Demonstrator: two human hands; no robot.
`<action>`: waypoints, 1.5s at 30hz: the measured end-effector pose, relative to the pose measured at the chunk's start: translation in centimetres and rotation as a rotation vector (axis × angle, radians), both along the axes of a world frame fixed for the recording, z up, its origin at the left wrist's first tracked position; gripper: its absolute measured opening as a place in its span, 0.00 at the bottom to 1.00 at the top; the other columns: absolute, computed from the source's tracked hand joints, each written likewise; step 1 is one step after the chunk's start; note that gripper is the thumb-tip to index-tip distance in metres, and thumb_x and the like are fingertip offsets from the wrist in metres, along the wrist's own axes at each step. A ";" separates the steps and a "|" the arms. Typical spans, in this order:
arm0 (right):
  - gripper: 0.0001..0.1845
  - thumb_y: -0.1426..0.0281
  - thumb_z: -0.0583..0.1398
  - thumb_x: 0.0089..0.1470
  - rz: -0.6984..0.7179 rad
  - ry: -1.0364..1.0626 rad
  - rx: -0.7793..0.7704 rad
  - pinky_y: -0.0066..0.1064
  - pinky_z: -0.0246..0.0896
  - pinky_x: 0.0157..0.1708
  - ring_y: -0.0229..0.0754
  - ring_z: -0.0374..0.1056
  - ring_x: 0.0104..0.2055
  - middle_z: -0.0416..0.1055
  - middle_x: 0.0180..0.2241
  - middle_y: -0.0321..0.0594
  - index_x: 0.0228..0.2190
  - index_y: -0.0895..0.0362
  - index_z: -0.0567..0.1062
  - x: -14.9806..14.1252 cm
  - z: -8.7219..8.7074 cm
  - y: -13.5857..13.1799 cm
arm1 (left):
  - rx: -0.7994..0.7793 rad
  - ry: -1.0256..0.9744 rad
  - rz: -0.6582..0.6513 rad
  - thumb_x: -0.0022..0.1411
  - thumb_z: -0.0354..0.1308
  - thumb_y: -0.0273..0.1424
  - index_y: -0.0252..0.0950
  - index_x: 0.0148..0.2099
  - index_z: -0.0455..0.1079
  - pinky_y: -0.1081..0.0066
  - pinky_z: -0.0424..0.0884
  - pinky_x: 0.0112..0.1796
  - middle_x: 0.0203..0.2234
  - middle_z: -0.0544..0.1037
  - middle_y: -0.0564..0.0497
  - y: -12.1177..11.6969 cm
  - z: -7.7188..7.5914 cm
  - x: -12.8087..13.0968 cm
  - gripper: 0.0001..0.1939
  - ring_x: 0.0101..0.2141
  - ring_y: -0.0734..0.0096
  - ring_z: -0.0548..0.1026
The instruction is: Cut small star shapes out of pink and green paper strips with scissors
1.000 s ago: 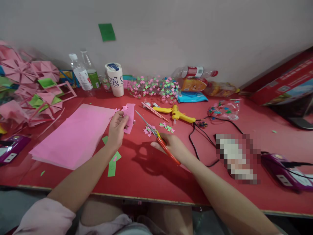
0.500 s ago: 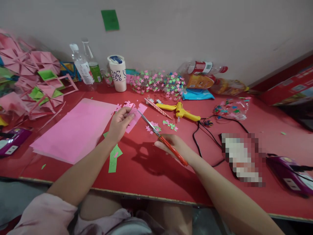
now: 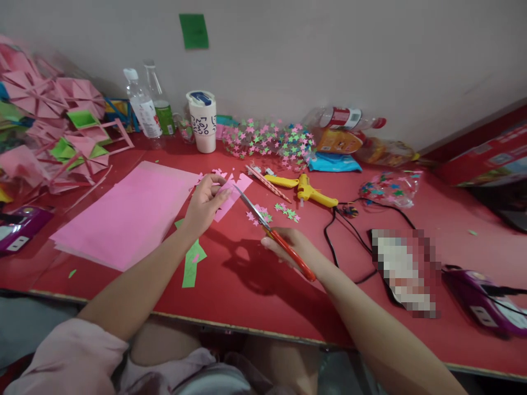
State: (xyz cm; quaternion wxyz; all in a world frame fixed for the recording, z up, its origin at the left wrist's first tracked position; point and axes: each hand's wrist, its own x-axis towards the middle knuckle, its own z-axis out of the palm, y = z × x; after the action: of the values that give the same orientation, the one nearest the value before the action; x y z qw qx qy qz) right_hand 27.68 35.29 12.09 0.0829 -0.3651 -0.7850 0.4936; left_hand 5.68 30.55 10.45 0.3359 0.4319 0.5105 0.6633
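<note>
My left hand (image 3: pixel 206 204) is closed in a pinch, fingertips on a small piece of pink paper (image 3: pixel 228 186). Just behind it lies a pink paper strip (image 3: pixel 230 204), and which edges belong to which piece is hard to tell. My right hand (image 3: pixel 286 244) grips scissors (image 3: pixel 284 248) with orange-red handles. Their blades look together, and the tips point at the pink paper near my left fingers. Small pink and green paper stars (image 3: pixel 260 214) lie beside the blades. Pink scraps (image 3: pixel 212 174) are scattered behind my left hand.
Pink sheets (image 3: pixel 132 214) and green paper scraps (image 3: pixel 191 266) lie left. Behind stand a white cup (image 3: pixel 202 123), bottles (image 3: pixel 144 109) and star-filled clear containers (image 3: pixel 267 140). A yellow glue gun (image 3: pixel 313 193), its black cord (image 3: pixel 329 241) and a pixelated object (image 3: pixel 405 271) are right.
The view has shifted slightly, moving the background a little to the right. Both hands keep nearly the same pose, with the scissors still by the pink paper.
</note>
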 end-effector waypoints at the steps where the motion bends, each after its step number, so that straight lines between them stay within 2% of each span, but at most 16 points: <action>1: 0.27 0.45 0.60 0.47 -0.003 0.003 -0.014 0.26 0.45 0.18 0.33 0.54 0.18 0.57 0.15 0.29 0.20 0.56 0.63 0.0 -0.1 0.0 | 0.006 0.006 -0.007 0.57 0.60 0.36 0.39 0.38 0.61 0.78 0.57 0.21 0.19 0.65 0.61 0.0 0.0 0.0 0.12 0.17 0.82 0.61; 9: 0.26 0.46 0.60 0.49 -0.061 0.022 -0.154 0.26 0.49 0.14 0.32 0.54 0.12 0.56 0.12 0.28 0.21 0.56 0.66 -0.2 -0.6 -0.3 | 0.047 0.050 0.009 0.57 0.59 0.34 0.39 0.37 0.62 0.77 0.56 0.20 0.18 0.65 0.61 0.0 0.2 -0.1 0.10 0.17 0.82 0.60; 19: 0.26 0.47 0.59 0.49 -0.050 -0.009 -0.132 0.25 0.49 0.14 0.31 0.53 0.12 0.55 0.12 0.27 0.20 0.56 0.64 -0.1 -0.5 -0.2 | 0.038 -0.006 -0.026 0.56 0.61 0.35 0.39 0.38 0.63 0.78 0.57 0.19 0.16 0.65 0.62 0.3 -0.5 -0.6 0.11 0.16 0.82 0.61; 32: 0.26 0.46 0.58 0.50 -0.045 -0.040 -0.121 0.24 0.48 0.13 0.30 0.52 0.11 0.53 0.11 0.26 0.20 0.55 0.63 -0.3 0.0 -0.2 | 0.066 -0.074 -0.093 0.53 0.64 0.36 0.38 0.36 0.63 0.79 0.56 0.19 0.16 0.66 0.62 0.4 0.0 -0.8 0.14 0.16 0.83 0.61; 45: 0.25 0.47 0.57 0.51 -0.039 -0.065 -0.097 0.24 0.48 0.13 0.30 0.52 0.11 0.53 0.11 0.26 0.20 0.55 0.62 -0.3 0.0 -0.3 | 0.067 -0.130 -0.085 0.52 0.65 0.34 0.37 0.35 0.64 0.80 0.56 0.20 0.15 0.67 0.62 0.4 0.1 -0.7 0.13 0.16 0.83 0.61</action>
State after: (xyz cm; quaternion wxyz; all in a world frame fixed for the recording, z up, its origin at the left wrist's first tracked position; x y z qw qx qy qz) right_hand 27.41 35.03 12.09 0.0491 -0.3997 -0.7551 0.5174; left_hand 4.93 30.91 10.52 0.3816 0.4203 0.4463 0.6917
